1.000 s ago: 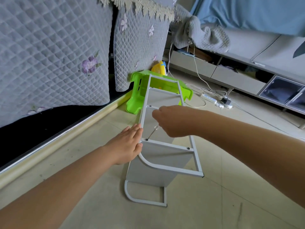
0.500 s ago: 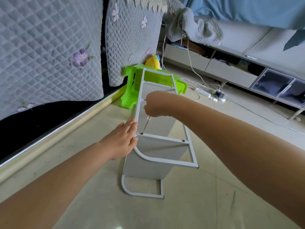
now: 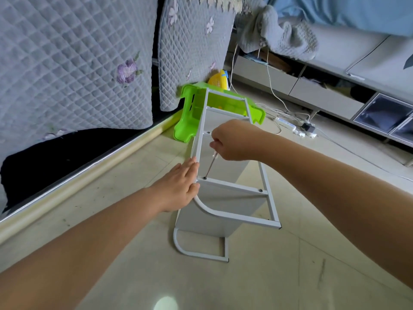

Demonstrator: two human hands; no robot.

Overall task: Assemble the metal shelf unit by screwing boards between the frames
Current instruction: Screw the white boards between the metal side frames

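A: What has changed in the last second?

B: The right hand [image 3: 232, 140] has moved slightly along the upper frame [image 3: 232, 186]; its fingers are curled round a screwdriver [image 3: 211, 164] whose tip sits in the screw [image 3: 205, 177] on the crossbar just below that hand. The left hand [image 3: 178, 186], fingers straight and together, still presses the frame's rail beside the screw.

A: Meaning?

B: Probably this corner is being tightened into the board [image 3: 214, 211] under the frame; a screw further right along the crossbar looks already seated.

A: Room to move?

B: Open floor lies behind the right hand; the green stool [image 3: 186, 121] crowds the frame's far end, and the sofa [image 3: 67, 63] lies beyond the left hand.
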